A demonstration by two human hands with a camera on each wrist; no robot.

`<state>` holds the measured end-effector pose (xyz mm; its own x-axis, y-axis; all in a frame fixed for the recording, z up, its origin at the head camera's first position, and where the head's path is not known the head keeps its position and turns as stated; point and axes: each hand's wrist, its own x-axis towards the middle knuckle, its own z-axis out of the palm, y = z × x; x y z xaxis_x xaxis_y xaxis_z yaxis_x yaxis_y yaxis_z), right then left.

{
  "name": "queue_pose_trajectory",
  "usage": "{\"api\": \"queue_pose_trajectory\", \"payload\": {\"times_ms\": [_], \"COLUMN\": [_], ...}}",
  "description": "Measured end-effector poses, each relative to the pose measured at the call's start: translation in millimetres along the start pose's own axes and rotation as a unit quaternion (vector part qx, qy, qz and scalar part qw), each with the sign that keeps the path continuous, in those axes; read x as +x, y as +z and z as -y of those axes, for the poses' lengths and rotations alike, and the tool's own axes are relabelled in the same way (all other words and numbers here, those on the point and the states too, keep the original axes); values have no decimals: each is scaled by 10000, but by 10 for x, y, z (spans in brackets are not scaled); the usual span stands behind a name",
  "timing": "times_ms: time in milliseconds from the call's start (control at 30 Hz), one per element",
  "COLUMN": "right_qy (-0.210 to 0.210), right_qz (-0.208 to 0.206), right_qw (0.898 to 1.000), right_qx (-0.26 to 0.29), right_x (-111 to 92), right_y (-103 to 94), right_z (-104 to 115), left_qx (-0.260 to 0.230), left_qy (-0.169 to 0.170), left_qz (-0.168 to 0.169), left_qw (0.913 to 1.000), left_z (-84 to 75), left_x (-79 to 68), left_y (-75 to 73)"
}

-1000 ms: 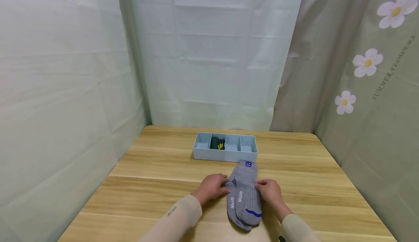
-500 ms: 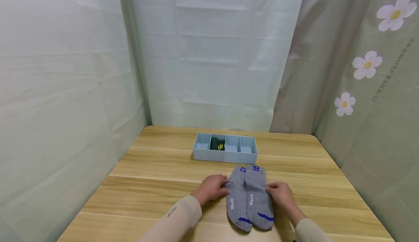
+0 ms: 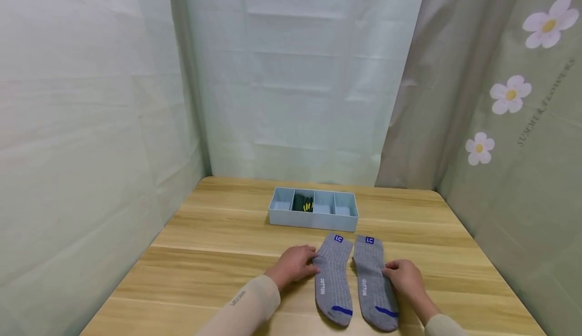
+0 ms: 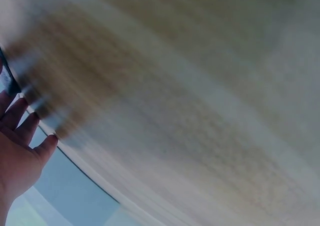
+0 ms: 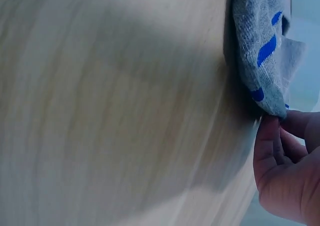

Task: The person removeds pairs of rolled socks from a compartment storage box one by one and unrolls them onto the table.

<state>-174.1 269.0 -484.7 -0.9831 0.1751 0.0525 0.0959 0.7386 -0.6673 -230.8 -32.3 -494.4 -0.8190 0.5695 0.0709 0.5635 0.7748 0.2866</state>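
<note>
Bundle [image 3: 300, 203] is in box [image 3: 313, 221]; left sock [image 3: 333, 281], touched by relaxed left hand [image 3: 294, 264], and right sock [image 3: 374, 288], pinched by right hand [image 3: 406, 278], lie separated, unfolded, unboxed.

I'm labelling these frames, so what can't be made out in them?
Head view, dark bundle: its lower part, hidden by the box's front wall.
Head view, left sleeve: its lettering, too small to read.
Left wrist, left hand: partly cut off by the left edge.
Right wrist, right sock: partly cut off by the top edge.
</note>
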Motion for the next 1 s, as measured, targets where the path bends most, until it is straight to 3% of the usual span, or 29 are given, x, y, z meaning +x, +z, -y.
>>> {"api": "queue_pose_trajectory", "payload": {"times_ms": [200,333,467,600,733,867,1000], "right_qy": [-669,-1506,-2382,-2901,-2845,-2464,-2370], "right_qz": [-186,-13,469,962,1375,1624,1635], "right_qw": [9928,9755,9555,9343,9254,9294,9335], "right_qx": [-979,-1602,-1673,-1834,-2092,-2217,-2138], "right_x": [1,9,-8,-26,-60,-93,-86], "right_y": [8,80,162,205,195,194,208], "right_z": [-2,40,51,4,-16,-20,-27], "left_qx": [219,315,400,510,628,688,644], "left_qy": [-83,-235,-318,-325,-338,-343,-342], "left_qz": [-3,38,40,0,-14,-22,0], "left_qw": [9997,9992,9987,9982,9975,9970,9973], "left_z": [-31,-56,-69,-78,-90,-105,-111], "left_x": [10,25,39,52,54,49,39], "left_y": [20,36,53,66,67,58,44]}}
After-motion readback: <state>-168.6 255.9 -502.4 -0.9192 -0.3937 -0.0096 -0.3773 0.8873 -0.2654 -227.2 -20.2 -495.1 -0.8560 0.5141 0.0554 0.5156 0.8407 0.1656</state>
